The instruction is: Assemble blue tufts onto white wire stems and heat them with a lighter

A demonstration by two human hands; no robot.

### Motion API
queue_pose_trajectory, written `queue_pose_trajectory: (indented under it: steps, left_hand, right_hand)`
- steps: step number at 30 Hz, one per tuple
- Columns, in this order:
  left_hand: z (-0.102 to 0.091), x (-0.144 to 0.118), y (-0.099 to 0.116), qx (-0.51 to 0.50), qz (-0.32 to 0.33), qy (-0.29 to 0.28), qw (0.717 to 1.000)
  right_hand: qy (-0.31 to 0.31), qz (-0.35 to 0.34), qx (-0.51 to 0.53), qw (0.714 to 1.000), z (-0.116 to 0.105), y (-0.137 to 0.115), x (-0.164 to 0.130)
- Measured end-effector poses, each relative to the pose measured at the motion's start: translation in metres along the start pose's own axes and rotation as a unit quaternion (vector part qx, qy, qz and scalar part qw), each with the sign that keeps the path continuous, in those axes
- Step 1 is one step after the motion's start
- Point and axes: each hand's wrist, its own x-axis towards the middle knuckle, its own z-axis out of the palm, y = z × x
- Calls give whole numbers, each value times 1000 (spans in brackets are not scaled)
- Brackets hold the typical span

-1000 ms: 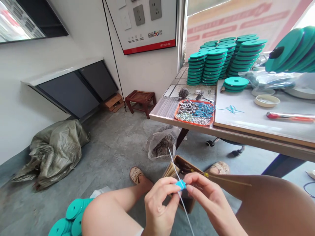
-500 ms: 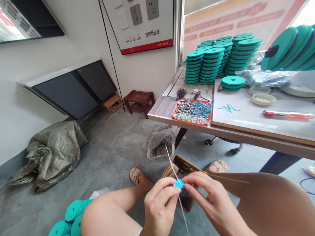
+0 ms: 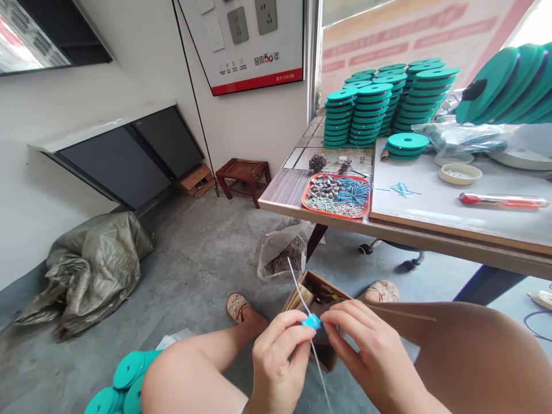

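My left hand (image 3: 280,356) pinches a small bright blue piece (image 3: 311,322) between thumb and fingertips, in front of my knees. A thin white strand (image 3: 319,368) runs past the blue piece, sticking up above the fingers and hanging down below them. At the piece's right end, the thumb and index finger of my right hand (image 3: 366,345) are pinched together. What lies between those right fingertips is too small to make out. Under both hands stands an open cardboard box (image 3: 330,282) with sticks in it, partly hidden by them.
On the table (image 3: 276,198) are an orange tray (image 3: 305,198) of small parts, stacked green discs (image 3: 371,115), a shallow round dish (image 3: 459,173) and a red-ended cutter (image 3: 502,200). A plastic bag (image 3: 265,264) is below. More green discs (image 3: 129,370) lie beside my left knee.
The fingertips of my right hand have shifted slightly at the blue piece's right end. The left hand keeps its pinch; the blue piece and strand have moved very slightly left.
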Motion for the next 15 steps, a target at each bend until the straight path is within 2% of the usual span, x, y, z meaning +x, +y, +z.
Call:
queue_pose_trajectory:
  steps: [3, 6, 8, 11, 13, 15]
  left_hand:
    - [-1, 0, 0, -13, -11, 5, 1000]
    - [-1, 1, 1, -22, -28, 15, 999]
    - [0, 1, 1, -27, -43, 23, 998]
    - [3, -1, -1, -47, -63, 31, 996]
    - [5, -3, -2, -68, -82, 24, 994]
    - [7, -5, -3, -107, -128, 8, 986]
  right_hand:
    - [-13, 39, 49, 998, -2, 1, 0]
    - [-48, 136, 142, 979, -3, 0, -1]
    - [-117, 224, 234, 939, -1, -3, -3]
    - [-205, 302, 405, 838, 9, -9, -6]
    - [-201, 321, 486, 788, 15, -12, -6]
    - [-183, 335, 519, 765, 18, -14, -5]
